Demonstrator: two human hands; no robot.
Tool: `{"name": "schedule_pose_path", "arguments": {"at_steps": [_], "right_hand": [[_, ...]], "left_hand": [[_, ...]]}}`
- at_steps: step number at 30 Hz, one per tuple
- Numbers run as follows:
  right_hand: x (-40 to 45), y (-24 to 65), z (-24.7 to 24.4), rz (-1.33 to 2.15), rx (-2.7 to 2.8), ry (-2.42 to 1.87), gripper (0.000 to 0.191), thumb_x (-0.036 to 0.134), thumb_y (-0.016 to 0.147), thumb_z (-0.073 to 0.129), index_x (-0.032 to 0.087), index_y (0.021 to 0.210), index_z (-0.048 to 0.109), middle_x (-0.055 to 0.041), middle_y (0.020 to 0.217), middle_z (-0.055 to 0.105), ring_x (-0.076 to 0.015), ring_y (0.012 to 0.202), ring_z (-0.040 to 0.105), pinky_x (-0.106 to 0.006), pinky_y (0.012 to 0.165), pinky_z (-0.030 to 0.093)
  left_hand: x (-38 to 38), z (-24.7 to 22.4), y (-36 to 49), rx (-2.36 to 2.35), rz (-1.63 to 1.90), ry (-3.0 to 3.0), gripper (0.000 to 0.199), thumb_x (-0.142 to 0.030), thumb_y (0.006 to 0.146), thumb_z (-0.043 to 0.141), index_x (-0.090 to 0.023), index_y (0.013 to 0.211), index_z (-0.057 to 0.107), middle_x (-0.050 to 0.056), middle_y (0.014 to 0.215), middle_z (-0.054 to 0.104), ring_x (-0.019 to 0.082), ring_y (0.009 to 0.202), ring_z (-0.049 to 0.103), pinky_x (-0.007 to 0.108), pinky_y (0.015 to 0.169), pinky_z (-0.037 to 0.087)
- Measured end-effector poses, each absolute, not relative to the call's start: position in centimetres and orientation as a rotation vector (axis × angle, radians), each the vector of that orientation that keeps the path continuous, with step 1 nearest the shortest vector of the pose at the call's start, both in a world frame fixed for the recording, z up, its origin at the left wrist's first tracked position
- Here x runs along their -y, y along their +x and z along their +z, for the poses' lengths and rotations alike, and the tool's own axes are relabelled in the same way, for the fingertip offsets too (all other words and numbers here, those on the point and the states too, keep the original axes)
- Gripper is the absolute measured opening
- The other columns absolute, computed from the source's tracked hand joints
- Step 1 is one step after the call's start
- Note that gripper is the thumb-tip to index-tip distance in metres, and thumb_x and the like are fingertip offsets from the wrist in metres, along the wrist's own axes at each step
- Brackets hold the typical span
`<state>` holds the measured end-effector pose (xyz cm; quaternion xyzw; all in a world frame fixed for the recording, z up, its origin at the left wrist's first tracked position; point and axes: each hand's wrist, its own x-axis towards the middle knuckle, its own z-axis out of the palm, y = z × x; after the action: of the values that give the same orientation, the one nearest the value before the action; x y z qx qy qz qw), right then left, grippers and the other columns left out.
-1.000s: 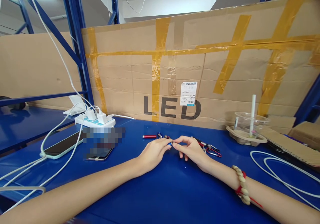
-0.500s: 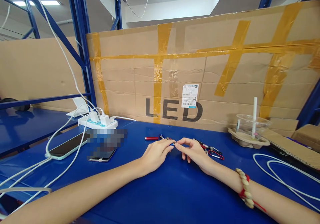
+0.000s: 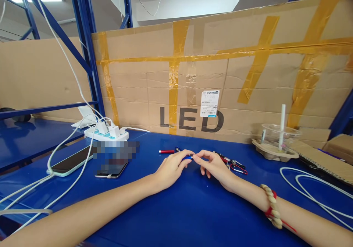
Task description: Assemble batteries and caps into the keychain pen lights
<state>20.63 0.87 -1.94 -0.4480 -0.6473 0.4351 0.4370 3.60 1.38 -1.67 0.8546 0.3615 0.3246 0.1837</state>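
My left hand (image 3: pixel 169 169) is closed around a small blue cylinder (image 3: pixel 187 157), which shows between its thumb and fingers. At the cylinder's right end, my right hand (image 3: pixel 214 167) pinches the tip with thumb and index finger, its other fingers curled. Both hands are low over the blue tabletop (image 3: pixel 193 210). A slim red tube (image 3: pixel 167 151) lies behind my left hand, with a dark metal piece at its right end. Beside my right hand are several red and black pieces with a red carabiner clip (image 3: pixel 239 169), partly hidden by the hand.
Two phones (image 3: pixel 73 161) (image 3: pixel 111 171) lie at left, near a white power strip (image 3: pixel 106 134) with plugs and cables. At right are a clear plastic cup (image 3: pixel 280 134) with a straw in a carton holder, a looped white cable (image 3: pixel 306 188) and cardboard. A taped cardboard wall (image 3: pixel 132 92) stands behind.
More of the blue cylinder now shows between my hands, as the left fingers have lifted and shifted slightly. The right hand keeps its pinch. The camera view has tilted a little.
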Motion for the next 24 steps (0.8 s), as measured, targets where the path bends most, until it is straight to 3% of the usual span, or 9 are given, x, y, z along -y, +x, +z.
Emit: {"name": "schedule_pose_path", "arguments": {"at_steps": [7,14,20,24], "right_hand": [[-1.07,20.58,-2.22,1.068,1.637,-1.117,0.033,0.048,0.07,0.058,0.016,0.075,0.058,0.0034,0.054,0.05,-0.0044,0.038,0.043,-0.014,0.032,0.03],[-0.44,20.51,-2.0,0.837,1.666,-1.044,0.035,0.043,0.072,0.058,0.021,0.098,0.056,-0.0023,0.087,0.055,-0.0052,0.042,0.051,-0.015,0.029,0.035],[-0.47,20.57,-2.12,0.772,1.677,-0.998,0.027,0.042,0.069,0.061,0.017,0.078,0.066,-0.0039,0.089,0.051,-0.0034,0.04,0.05,-0.016,0.029,0.036],[-0.43,20.55,-2.17,0.769,1.67,-0.986,0.026,0.041,0.068,0.063,0.019,0.083,0.066,-0.0031,0.088,0.052,-0.0036,0.04,0.05,-0.016,0.029,0.036]], "left_hand": [[-1.21,-1.55,3.62,-1.083,0.92,2.419,0.025,-0.031,0.088,0.029,-0.023,0.101,0.05,-0.003,0.075,0.057,0.012,0.07,0.054,0.023,0.066,0.04],[-1.37,-1.51,3.54,-1.094,0.906,2.363,0.026,-0.031,0.089,0.024,-0.023,0.096,0.048,-0.005,0.066,0.051,0.01,0.063,0.05,0.021,0.062,0.037],[-1.57,-1.54,3.48,-1.02,0.837,2.327,0.026,-0.031,0.089,0.024,-0.02,0.09,0.047,-0.005,0.062,0.047,0.009,0.058,0.046,0.021,0.06,0.035],[-1.66,-1.62,3.43,-0.963,0.826,2.279,0.026,-0.032,0.089,0.024,-0.019,0.085,0.046,-0.005,0.059,0.042,0.009,0.055,0.041,0.021,0.056,0.033]]}}
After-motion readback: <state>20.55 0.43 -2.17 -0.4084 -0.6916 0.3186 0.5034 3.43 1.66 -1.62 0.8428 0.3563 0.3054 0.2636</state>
